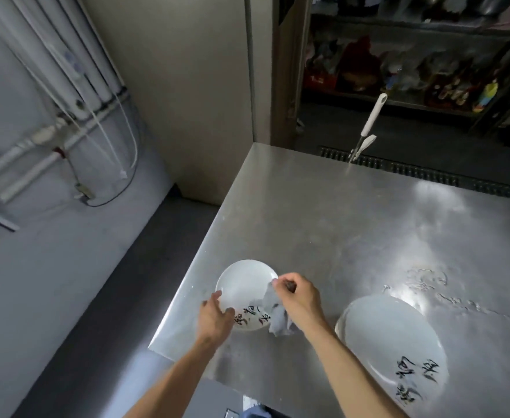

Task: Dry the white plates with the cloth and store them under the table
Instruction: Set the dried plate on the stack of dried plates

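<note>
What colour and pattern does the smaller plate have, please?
The smaller plate is white with black brush-style characters along its near edge; the head view shows it.

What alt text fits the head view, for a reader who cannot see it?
Over a steel table, a person's left hand holds a small white plate while the right hand holds a grey cloth against it. A larger white plate lies to the right.

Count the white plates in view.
2. The small plate, held by the left hand, at the table's left edge; the large plate lying right of it. Others may be off-frame.
</note>
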